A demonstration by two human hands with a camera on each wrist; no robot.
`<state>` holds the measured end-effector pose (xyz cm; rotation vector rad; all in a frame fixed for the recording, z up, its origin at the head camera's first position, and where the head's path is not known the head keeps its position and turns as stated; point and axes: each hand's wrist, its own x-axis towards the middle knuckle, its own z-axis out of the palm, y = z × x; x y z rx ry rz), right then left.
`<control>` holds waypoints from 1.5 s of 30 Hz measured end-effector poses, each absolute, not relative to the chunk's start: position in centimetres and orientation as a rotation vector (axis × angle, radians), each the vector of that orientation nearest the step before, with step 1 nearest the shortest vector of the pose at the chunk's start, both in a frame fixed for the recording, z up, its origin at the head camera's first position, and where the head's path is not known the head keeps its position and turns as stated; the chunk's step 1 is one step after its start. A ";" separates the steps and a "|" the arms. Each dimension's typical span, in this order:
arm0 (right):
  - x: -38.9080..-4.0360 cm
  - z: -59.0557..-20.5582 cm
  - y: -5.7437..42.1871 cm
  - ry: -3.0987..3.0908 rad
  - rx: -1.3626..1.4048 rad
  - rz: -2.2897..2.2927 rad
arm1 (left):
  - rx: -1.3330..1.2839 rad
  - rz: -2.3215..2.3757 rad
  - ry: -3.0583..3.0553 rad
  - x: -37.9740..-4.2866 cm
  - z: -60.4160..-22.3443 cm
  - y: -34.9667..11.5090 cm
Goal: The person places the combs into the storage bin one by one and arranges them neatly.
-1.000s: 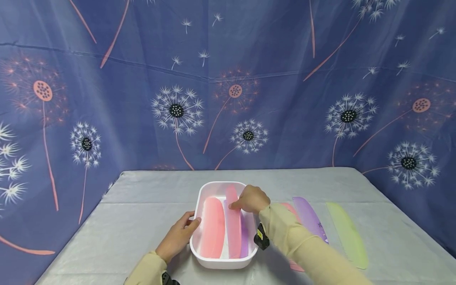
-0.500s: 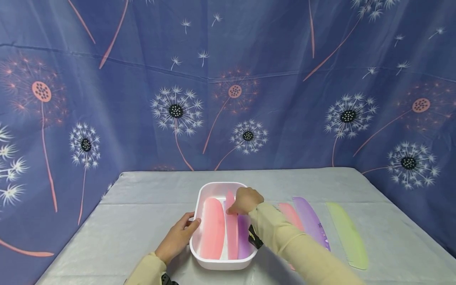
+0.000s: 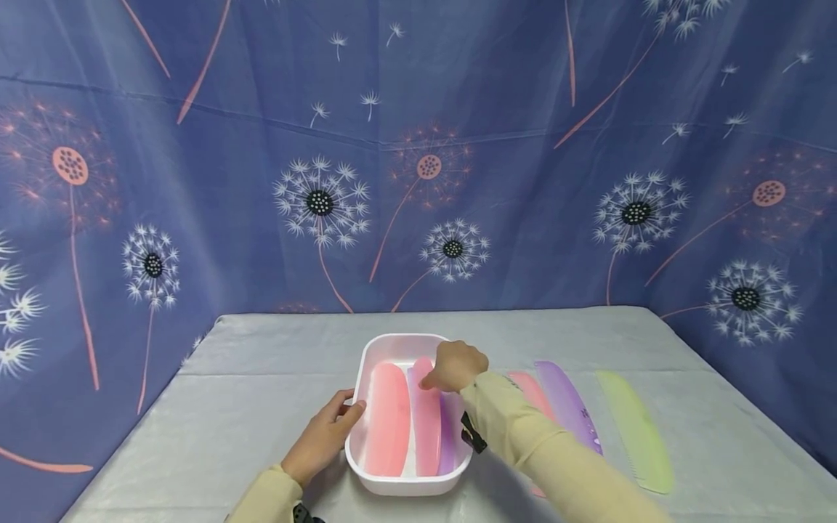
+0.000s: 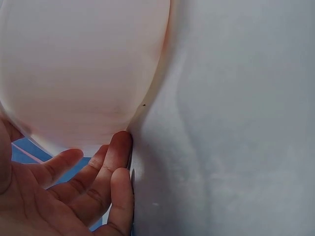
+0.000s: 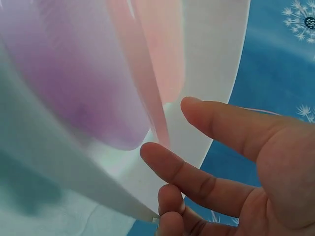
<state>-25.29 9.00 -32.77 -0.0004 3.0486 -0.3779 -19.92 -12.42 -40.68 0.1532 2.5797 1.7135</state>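
A white plastic tub [image 3: 408,487] stands on the table with combs inside. My left hand [image 3: 320,439] steadies its left side, thumb at the rim and fingers [image 4: 120,147] against the outer wall. Inside, a salmon-pink comb [image 3: 389,421] lies on the left. A second pink comb [image 3: 428,436] lies over a purple comb [image 3: 447,443] on the right, partly covering it. My right hand [image 3: 458,367] is over the tub's far right corner, at the second pink comb's far end. In the right wrist view, thumb and index finger are spread apart on either side of that end.
To the tub's right lie another pink comb [image 3: 532,396], partly hidden by my right sleeve, a purple comb [image 3: 569,407] and a light green comb [image 3: 634,428]. A blue dandelion-print cloth [image 3: 523,218] hangs behind the grey-covered table [image 3: 275,349].
The second pink comb has come down into the tub, turning from steeply on edge to lying flatter. My right hand has shifted slightly left with it; the left hand stays at the tub.
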 end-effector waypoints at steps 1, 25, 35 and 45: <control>-25.2 -32.7 9.1 3.052 0.001 -0.384 | 0.156 1.710 2.583 -19.9 -40.7 -12.4; -23.6 -29.9 14.2 3.032 -0.143 -0.809 | 0.148 1.627 2.640 -20.1 -40.5 -12.5; -23.4 -29.4 16.5 2.964 -0.177 -0.950 | 0.144 1.607 2.659 -20.1 -40.5 -12.4; -23.2 -29.3 19.1 2.875 -0.131 -1.053 | 0.137 1.600 2.660 -20.2 -40.7 -12.4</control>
